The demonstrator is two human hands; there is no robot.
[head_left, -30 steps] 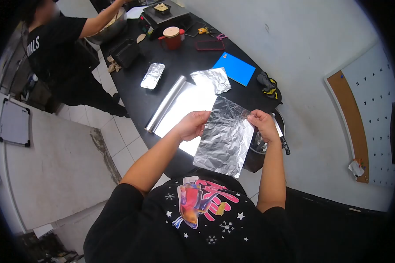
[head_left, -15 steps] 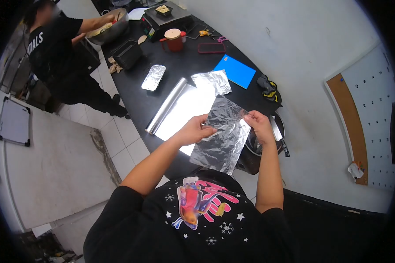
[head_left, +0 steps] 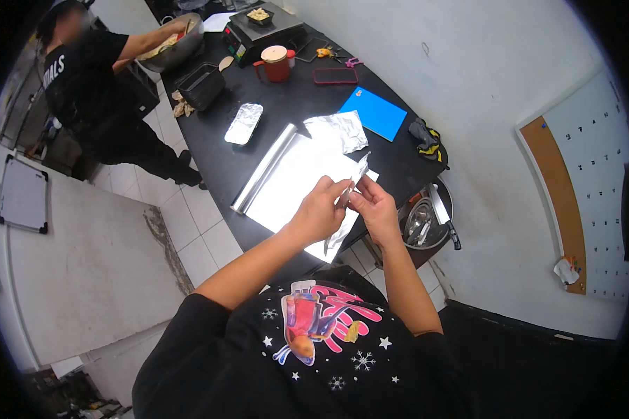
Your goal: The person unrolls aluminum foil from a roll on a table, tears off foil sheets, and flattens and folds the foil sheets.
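My left hand (head_left: pixel 320 211) and my right hand (head_left: pixel 376 209) are close together above the table, both closed on a piece of aluminium foil (head_left: pixel 334 243). The piece is seen nearly edge-on, as a narrow crumpled strip, and part of it is hidden by the fingers. Under and beyond my hands lies a bright flat foil sheet (head_left: pixel 286 185) that runs out from a foil roll (head_left: pixel 264 170) on its left. Another crinkled foil piece (head_left: pixel 339 131) rests at the sheet's far end. A foil-covered tray (head_left: pixel 244 123) stands farther up the table.
On the black table (head_left: pixel 293 98) are a blue folder (head_left: pixel 374 114), a red jug (head_left: pixel 277 66), a black container (head_left: pixel 201 86) and a scale (head_left: pixel 262 31). A knife (head_left: pixel 442 209) lies across a pot (head_left: pixel 421 220) at right. A co-worker (head_left: pixel 84 91) reaches into a large bowl (head_left: pixel 178 52).
The foil piece was spread out broad between my hands; now it is folded or turned into a narrow strip. My right hand has moved left and down, close to my left hand.
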